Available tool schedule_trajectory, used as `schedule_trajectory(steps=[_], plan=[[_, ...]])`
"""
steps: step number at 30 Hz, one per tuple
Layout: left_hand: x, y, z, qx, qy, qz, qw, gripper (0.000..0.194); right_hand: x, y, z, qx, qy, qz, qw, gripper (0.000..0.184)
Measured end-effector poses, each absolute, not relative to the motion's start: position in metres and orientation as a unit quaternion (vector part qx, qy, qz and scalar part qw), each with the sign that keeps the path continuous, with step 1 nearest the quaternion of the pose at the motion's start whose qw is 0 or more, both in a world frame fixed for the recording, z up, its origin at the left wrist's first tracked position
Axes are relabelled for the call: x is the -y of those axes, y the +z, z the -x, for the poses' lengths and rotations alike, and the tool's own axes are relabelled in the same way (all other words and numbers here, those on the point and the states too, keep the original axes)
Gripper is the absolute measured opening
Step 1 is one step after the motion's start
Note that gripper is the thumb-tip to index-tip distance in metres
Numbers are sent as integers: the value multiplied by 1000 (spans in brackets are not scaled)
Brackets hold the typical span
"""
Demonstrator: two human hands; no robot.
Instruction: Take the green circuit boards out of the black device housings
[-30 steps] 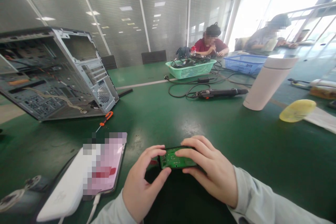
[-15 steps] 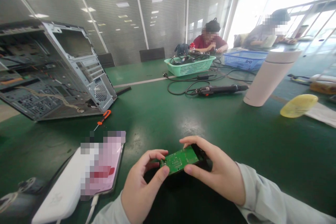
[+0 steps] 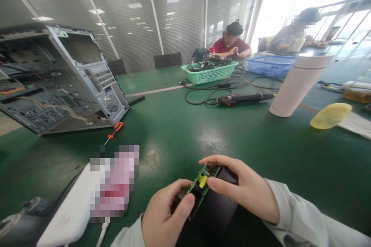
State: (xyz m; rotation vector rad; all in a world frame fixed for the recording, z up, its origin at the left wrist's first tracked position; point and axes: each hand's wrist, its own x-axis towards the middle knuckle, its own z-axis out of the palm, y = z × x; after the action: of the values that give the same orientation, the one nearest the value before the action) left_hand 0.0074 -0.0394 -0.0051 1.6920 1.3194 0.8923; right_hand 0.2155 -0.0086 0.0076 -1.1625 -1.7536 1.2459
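A small green circuit board (image 3: 199,186) with a yellow part on it is tilted up on edge between both my hands, low in the middle of the view. My left hand (image 3: 165,216) pinches its near end with thumb and fingers. My right hand (image 3: 240,189) grips the far end and also rests on a black casing (image 3: 216,204) lying under the board on the green table (image 3: 188,131).
An open computer case (image 3: 58,81) lies at the left with an orange-handled screwdriver (image 3: 114,129) beside it. A white power bank with a phone (image 3: 95,193) sits near left. An electric screwdriver (image 3: 243,99), white tumbler (image 3: 298,85), yellow object (image 3: 330,115) and baskets (image 3: 210,72) lie further off. Two people sit at the far end.
The circuit board has been lifted out of the black casing and turned from lying flat to standing on edge, showing its component side. Both hands drew slightly nearer to me.
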Motion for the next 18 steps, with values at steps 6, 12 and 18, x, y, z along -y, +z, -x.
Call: schedule_trajectory(steps=[6, 12, 18], plan=[[31, -15, 1, -595, 449, -493, 449, 40, 10, 17, -221, 650, 532, 434, 327, 71], [20, -2, -7, -549, 465, -399, 569, 58, -10, 16, -236, 632, 514, 489, 311, 61], [29, -13, 6, -556, 540, -296, 559, 29, -16, 33, -228, 361, 655, 563, 353, 52]])
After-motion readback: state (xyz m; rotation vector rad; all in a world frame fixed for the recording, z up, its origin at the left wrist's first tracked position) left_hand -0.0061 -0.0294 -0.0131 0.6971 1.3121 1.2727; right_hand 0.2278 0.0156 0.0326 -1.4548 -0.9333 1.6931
